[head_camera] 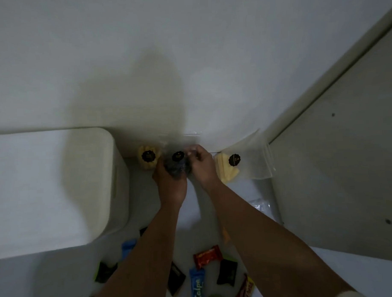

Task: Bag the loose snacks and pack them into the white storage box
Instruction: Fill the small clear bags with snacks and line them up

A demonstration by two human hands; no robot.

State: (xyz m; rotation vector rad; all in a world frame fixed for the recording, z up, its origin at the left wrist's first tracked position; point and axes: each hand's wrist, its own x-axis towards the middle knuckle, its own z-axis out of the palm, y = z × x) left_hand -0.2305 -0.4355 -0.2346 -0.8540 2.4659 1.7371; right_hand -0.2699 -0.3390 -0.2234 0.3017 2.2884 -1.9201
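3 sticker packs (pixel 226 167), 1 box (pixel 47 189), ~10 bars (pixel 207 256).

— Anything readable here?

— Only one word for certain: "Kalpa", in white letters on the blue wrapper (pixel 198 287), just below the red wrapper (pixel 207 256).

— And the red wrapper itself?

— It carries print, but too blurred to read. Same for the red-and-yellow bar (pixel 245 290), down and to the right of the red wrapper.

— The round dark stickers (pixel 178 156) far above the red wrapper, on the snack packs?

— Each bears small gold marks, too small to make out. The black wrappers (pixel 227 272) beside the red wrapper show nothing legible.
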